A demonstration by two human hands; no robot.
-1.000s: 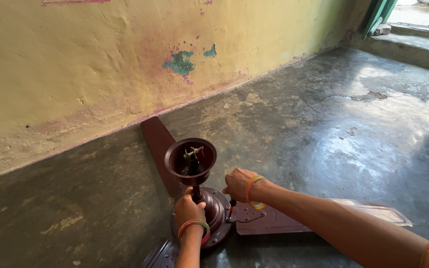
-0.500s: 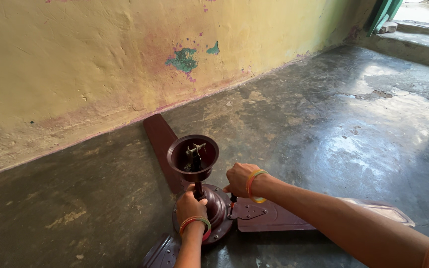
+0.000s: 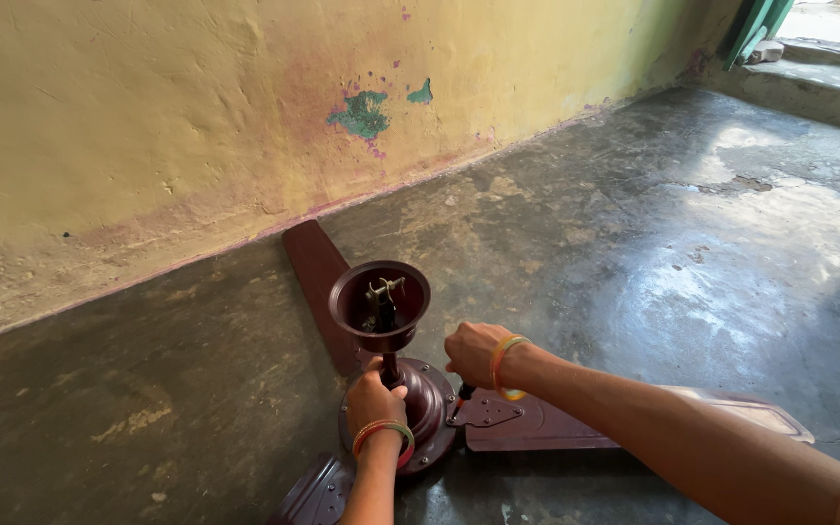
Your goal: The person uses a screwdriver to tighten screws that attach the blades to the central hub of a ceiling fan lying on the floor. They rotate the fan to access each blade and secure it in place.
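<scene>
The left hand has its grip closed around the down rod of a maroon ceiling fan lying on the floor. At three o'clock from it, the right hand is clenched on a screwdriver, tip against the blade bracket. The canopy cup stands at twelve o'clock.

The tip of the screwdriver is hidden under the right hand. The near fan blade is cut off by the bottom edge. The motor housing is partly covered by the left hand.
</scene>
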